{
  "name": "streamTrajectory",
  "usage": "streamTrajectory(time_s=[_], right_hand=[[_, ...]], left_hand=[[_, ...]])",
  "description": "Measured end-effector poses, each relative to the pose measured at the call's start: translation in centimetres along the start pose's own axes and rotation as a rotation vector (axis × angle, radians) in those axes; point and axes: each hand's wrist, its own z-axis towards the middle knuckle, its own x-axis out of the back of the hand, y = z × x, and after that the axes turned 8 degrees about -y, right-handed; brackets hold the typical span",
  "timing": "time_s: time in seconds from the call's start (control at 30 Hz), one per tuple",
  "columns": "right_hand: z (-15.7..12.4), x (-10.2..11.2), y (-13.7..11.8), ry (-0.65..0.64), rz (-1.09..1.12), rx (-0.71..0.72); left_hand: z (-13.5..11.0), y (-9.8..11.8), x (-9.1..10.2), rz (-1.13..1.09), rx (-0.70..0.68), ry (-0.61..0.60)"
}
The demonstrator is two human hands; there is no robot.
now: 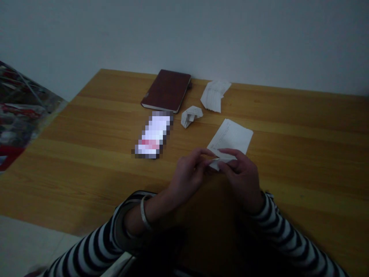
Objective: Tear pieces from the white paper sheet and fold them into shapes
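Both hands meet over the near middle of the table [86, 161]. Left hand [187, 174] and right hand [242, 177] pinch one small folded paper piece [216, 161] between them. The grip on each side is closed on it, thumb and forefinger tips together on the paper and the other fingers curled underneath.

The piece sits low over the wood, at the near corner of a flat sheet [232, 135] that lies on the table just beyond the hands. Can't tell whether the piece touches that sheet or only overlaps it in view.

Handling, as a judgement: thin paper, near weightless and limp where it's a single layer, stiffer along the creases. It isn't fragile as such, but it tears at the folds and takes unwanted creases if squeezed mid-panel. Best hold is at folded edges or corners with fingertips only and light pressure — about where the fingers are now. It's dry and not slippery, and a small draft would move it.

Also on the table:
- crumpled paper [190, 115] beyond the left hand, well clear of it
- paper stack [215, 94], loose and slightly fanned, near the back edge
- notebook [167, 90], maroon cover, closed, left of the stack
- a blurred-out object [154, 134] in front of the notebook — can't identify it

There's a bangle [143, 212] on the left wrist, and striped sleeves [95, 250] on both arms. Light is dim, so fine fold detail isn't readable.
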Motion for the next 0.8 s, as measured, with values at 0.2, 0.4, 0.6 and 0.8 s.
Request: streamTrajectory(time_s=[0.2,0.4,0.6,0.8], right_hand=[[0.3,0.2,0.6,-0.085,0.127,0.006],[0.3,0.9,0.4,-0.049,-0.074,0.114],[0.3,1.5,0.4,-0.111,-0.247,0.166],[0.6,1.6,0.6,-0.101,-0.283,0.158]], left_hand=[[-0.1,-0.2,0.4,0.118,-0.023,0.097],[0.0,1.1,0.5,-0.008,-0.032,-0.173],[0.6,0.5,0.9,0.062,-0.017,-0.181],[0.7,0.2,1.1,0.024,-0.018,-0.238]])
